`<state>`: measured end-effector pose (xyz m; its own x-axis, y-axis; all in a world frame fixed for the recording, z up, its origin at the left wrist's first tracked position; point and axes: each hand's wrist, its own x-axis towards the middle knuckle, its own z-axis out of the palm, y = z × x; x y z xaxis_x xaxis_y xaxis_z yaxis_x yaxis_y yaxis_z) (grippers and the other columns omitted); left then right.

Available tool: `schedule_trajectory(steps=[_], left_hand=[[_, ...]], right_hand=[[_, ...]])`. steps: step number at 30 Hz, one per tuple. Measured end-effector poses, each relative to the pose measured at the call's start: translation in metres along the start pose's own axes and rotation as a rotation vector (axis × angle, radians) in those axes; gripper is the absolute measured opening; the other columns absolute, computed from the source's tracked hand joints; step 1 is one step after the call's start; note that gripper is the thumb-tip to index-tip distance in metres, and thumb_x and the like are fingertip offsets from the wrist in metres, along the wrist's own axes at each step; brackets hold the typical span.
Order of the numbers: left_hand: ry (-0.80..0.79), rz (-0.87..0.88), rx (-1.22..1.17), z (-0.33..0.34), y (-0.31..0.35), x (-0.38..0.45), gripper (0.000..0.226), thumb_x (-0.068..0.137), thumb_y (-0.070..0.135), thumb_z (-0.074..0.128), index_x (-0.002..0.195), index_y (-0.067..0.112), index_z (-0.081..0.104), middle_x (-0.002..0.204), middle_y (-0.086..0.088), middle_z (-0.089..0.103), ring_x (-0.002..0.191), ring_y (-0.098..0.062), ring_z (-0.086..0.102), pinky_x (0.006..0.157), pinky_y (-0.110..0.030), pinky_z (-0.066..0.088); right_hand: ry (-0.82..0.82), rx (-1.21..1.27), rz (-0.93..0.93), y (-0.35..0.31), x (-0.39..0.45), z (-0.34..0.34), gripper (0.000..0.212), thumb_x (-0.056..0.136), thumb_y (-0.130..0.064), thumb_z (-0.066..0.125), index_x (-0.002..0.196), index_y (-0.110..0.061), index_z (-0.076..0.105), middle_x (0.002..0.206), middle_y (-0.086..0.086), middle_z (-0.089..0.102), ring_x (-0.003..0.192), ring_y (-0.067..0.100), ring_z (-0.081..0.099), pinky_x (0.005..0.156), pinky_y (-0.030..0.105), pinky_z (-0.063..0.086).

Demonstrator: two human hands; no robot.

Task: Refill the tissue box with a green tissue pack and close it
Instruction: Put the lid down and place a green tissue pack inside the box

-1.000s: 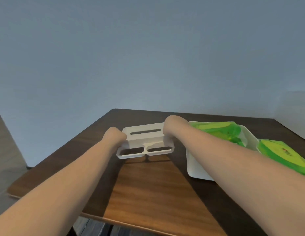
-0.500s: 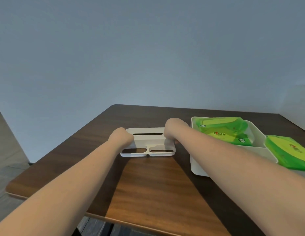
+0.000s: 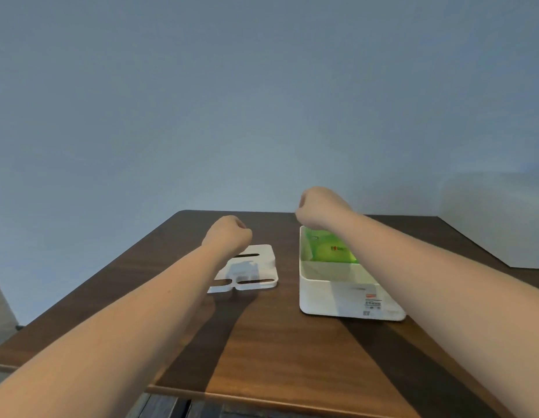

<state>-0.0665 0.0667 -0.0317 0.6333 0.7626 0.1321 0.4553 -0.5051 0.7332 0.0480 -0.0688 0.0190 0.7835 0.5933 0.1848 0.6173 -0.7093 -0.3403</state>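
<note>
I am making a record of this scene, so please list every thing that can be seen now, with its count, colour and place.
table: one, dark brown wood, fills the lower half of the view.
tissue box lid: one, white, with slots, lies flat on the table, left of the box, partly behind the left arm.
tissue box: one, white, open, on the table at centre right, with a label on its near wall.
green tissue pack: at least one, bright green, inside the box at its far end; the right arm hides part of it.
wall: one, grey-blue, behind the table.
left hand: one, curled, above the lid, holding nothing.
right hand: one, curled, above the far end of the box, holding nothing.
</note>
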Motion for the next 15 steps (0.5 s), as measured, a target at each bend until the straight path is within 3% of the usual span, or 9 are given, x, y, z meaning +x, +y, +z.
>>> schedule_trajectory(steps=[3, 6, 11, 15], left_hand=[[-0.049, 0.021, -0.094, 0.013, 0.024, -0.011, 0.013, 0.088, 0.020, 0.049, 0.089, 0.014, 0.060, 0.088, -0.008, 0.066, 0.077, -0.024, 0.057, 0.077, -0.035, 0.054], [-0.091, 0.104, -0.088, 0.027, 0.046, -0.020, 0.030, 0.087, 0.035, 0.058, 0.107, 0.014, 0.066, 0.104, -0.004, 0.070, 0.096, -0.022, 0.064, 0.084, -0.037, 0.055], [-0.163, 0.336, 0.243, 0.049, 0.073, -0.034, 0.054, 0.084, 0.045, 0.065, 0.133, 0.024, 0.055, 0.123, 0.002, 0.065, 0.116, -0.020, 0.060, 0.096, -0.036, 0.050], [-0.103, 0.442, 0.662, 0.061, 0.076, -0.029, 0.053, 0.086, 0.049, 0.056, 0.135, 0.031, 0.046, 0.126, 0.001, 0.064, 0.118, -0.025, 0.058, 0.087, -0.038, 0.051]], right_hand=[[0.101, -0.009, 0.123, 0.041, -0.010, -0.020, 0.031, 0.085, -0.013, 0.047, 0.113, -0.016, 0.061, 0.118, 0.005, 0.063, 0.107, 0.029, 0.058, 0.077, 0.031, 0.044], [0.106, -0.072, 0.279, 0.082, -0.022, -0.030, 0.038, 0.085, -0.016, 0.048, 0.122, -0.022, 0.056, 0.127, 0.005, 0.058, 0.119, 0.031, 0.052, 0.084, 0.034, 0.042], [-0.005, -0.127, 0.466, 0.133, -0.035, -0.023, 0.045, 0.088, -0.033, 0.048, 0.131, -0.020, 0.050, 0.137, 0.009, 0.050, 0.129, 0.032, 0.041, 0.099, 0.047, 0.038], [-0.114, -0.099, 0.463, 0.156, -0.035, -0.016, 0.067, 0.084, -0.057, 0.041, 0.140, -0.020, 0.044, 0.143, 0.009, 0.048, 0.131, 0.034, 0.044, 0.103, 0.050, 0.041]])
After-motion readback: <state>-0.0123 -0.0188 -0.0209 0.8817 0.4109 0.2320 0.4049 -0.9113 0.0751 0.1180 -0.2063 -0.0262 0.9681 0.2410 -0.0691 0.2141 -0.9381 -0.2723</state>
